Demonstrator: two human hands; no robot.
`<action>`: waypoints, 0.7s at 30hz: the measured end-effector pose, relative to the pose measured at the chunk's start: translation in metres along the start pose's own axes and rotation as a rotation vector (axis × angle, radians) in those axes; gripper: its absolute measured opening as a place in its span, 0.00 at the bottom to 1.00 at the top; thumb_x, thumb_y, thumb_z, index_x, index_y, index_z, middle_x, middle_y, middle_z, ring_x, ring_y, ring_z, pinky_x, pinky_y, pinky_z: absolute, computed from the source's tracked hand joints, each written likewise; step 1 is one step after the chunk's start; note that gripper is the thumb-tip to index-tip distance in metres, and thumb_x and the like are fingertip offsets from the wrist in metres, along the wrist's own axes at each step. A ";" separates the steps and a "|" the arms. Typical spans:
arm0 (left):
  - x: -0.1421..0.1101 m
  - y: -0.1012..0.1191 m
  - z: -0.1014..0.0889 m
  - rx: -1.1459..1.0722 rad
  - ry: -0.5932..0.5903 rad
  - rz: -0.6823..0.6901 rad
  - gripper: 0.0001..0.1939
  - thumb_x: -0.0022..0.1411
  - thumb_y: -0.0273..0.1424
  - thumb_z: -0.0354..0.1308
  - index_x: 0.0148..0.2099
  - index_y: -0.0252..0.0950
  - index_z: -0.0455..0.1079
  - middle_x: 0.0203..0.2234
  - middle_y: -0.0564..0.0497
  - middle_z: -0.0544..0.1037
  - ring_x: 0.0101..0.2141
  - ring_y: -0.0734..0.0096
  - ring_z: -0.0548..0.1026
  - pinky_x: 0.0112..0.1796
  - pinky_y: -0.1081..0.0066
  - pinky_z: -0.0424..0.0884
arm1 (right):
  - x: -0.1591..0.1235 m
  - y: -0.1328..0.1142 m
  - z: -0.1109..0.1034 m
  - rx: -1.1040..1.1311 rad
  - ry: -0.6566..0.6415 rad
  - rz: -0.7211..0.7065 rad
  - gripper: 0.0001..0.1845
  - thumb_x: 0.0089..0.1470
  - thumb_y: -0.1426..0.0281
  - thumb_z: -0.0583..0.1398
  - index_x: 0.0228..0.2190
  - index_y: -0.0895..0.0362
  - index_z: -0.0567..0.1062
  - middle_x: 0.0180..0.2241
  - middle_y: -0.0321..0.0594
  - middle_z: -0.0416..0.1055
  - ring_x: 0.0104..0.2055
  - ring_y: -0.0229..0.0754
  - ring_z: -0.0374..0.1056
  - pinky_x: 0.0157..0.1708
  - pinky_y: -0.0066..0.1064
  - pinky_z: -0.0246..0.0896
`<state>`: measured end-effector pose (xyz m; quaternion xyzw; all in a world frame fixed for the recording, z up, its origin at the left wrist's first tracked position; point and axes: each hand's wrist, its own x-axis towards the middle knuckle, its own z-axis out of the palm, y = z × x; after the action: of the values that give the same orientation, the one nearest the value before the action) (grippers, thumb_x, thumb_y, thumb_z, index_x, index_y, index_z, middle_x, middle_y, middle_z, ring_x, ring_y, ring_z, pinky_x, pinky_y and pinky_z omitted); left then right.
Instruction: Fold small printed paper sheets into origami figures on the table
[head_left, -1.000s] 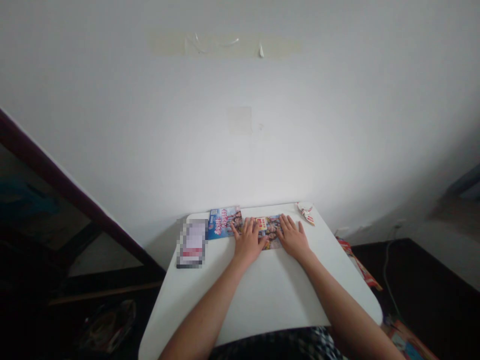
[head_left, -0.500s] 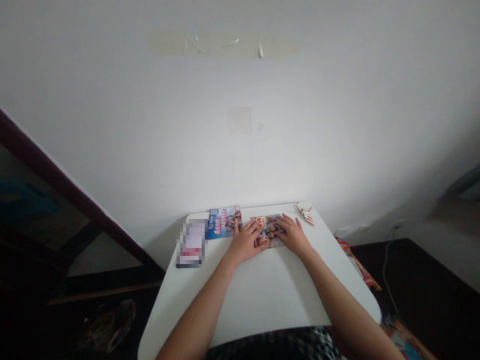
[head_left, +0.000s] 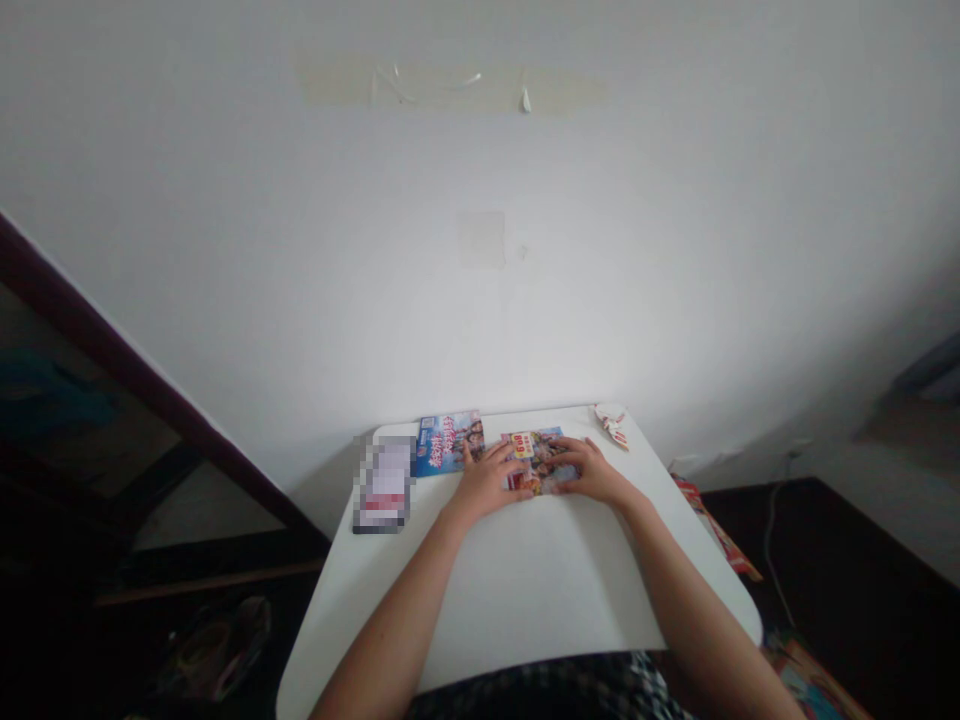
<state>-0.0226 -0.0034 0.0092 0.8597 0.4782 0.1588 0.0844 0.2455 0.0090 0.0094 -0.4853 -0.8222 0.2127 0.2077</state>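
Multicoloured paper [head_left: 541,462] already lay flat beneath the spread fingers of the left hand [head_left: 484,485] and right hand [head_left: 598,474].

Apparently a room in a home, with a small white table [head_left: 547,580] against a tape-marked wall [head_left: 637,250].

Head view looks forward, down at the table [head_left: 547,590].

And here the printed sheet [head_left: 542,470] sits partly hidden under both hands, its small print too fine to read, while pixel blocks blur the phone [head_left: 384,485], and the picture's lower edge cuts off the forearms [head_left: 405,620] and checkered cloth [head_left: 555,690]!
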 end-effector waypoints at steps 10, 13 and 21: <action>0.001 0.001 0.000 -0.038 0.028 -0.036 0.22 0.62 0.53 0.63 0.54 0.52 0.78 0.67 0.49 0.69 0.68 0.53 0.62 0.67 0.33 0.27 | -0.003 -0.009 -0.009 0.023 -0.018 -0.043 0.21 0.49 0.56 0.71 0.47 0.39 0.83 0.64 0.40 0.68 0.69 0.57 0.59 0.69 0.62 0.41; 0.000 0.002 0.000 -0.043 0.028 -0.042 0.20 0.65 0.52 0.59 0.53 0.52 0.79 0.67 0.50 0.69 0.69 0.53 0.60 0.67 0.31 0.28 | -0.005 -0.011 -0.009 0.017 0.007 -0.054 0.14 0.54 0.55 0.68 0.43 0.41 0.84 0.62 0.38 0.71 0.69 0.56 0.59 0.69 0.63 0.42; 0.001 0.004 0.000 -0.014 0.073 -0.064 0.21 0.66 0.55 0.56 0.53 0.55 0.79 0.65 0.52 0.71 0.68 0.47 0.61 0.65 0.26 0.33 | 0.001 -0.008 0.001 0.003 0.092 -0.048 0.14 0.62 0.56 0.61 0.36 0.48 0.85 0.56 0.42 0.77 0.67 0.55 0.63 0.68 0.61 0.47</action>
<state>-0.0188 -0.0050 0.0106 0.8370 0.5070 0.1904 0.0780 0.2392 0.0063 0.0134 -0.4743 -0.8229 0.1866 0.2511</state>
